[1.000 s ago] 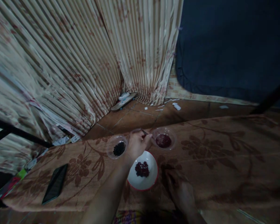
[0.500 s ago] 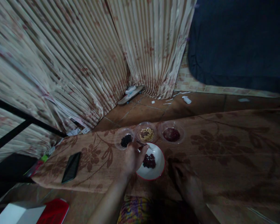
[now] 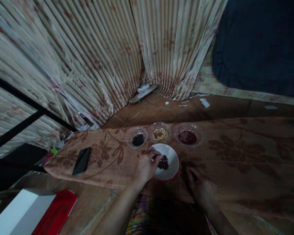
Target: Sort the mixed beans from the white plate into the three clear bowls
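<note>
My left hand (image 3: 146, 165) is closed in a pinch on a thin metal tool (image 3: 155, 152), its tip over the white red-rimmed bowl (image 3: 173, 156). The bowl holds a small heap of dark red beans (image 3: 163, 162). Behind it three clear cups stand in a row on the flowered brown cloth (image 3: 235, 153): one with black beans (image 3: 138, 140), one with yellow beans (image 3: 160, 134), one with red beans (image 3: 187, 137). My right hand (image 3: 198, 186) lies flat on the cloth in shadow, right of the bowl, holding nothing.
A black phone (image 3: 81, 161) lies on the cloth's left part. A red flat thing (image 3: 56, 211) and a white box (image 3: 16, 213) are on the floor at lower left. A striped curtain (image 3: 93, 58), a black bar (image 3: 26, 101) and a skateboard (image 3: 143, 93) lie beyond.
My left hand has drawn back with the tool from beside the red-bean cup to the white bowl. The view has shifted, so the yellow-bean cup now shows. My right hand stays put.
</note>
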Demonstrator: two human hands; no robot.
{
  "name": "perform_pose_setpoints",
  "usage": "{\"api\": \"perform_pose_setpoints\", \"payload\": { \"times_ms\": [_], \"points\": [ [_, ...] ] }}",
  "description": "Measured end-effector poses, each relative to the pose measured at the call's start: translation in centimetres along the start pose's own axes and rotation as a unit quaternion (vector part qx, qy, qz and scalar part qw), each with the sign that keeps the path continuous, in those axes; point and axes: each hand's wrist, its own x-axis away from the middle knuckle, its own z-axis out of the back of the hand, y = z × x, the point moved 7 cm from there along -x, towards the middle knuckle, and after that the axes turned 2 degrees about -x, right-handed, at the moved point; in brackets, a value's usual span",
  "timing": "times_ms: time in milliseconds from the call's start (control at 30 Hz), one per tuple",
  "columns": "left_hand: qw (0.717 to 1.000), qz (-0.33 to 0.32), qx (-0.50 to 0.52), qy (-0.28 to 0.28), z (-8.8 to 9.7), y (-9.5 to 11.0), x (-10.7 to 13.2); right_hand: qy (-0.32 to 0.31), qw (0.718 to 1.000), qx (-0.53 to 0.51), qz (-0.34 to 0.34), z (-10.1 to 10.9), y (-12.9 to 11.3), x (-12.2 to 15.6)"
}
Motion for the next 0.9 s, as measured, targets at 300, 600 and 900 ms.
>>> {"api": "perform_pose_setpoints", "payload": {
  "times_ms": [300,600,900],
  "points": [
    [0.998,-0.029,-0.046,-0.029,-0.13,0.35,-0.17,0.009,1.0,-0.005,0.007,0.32,-0.42,-0.17],
    [0.995,-0.05,-0.063,-0.062,-0.42,0.79,-0.59,-0.011,1.0,-0.011,-0.003,-0.05,-0.03,-0.04],
    [0.996,-0.042,-0.061,-0.053,-0.12,0.81,-0.65,0.007,1.0,-0.004,0.003,0.37,-0.4,-0.1]
  ]
}}
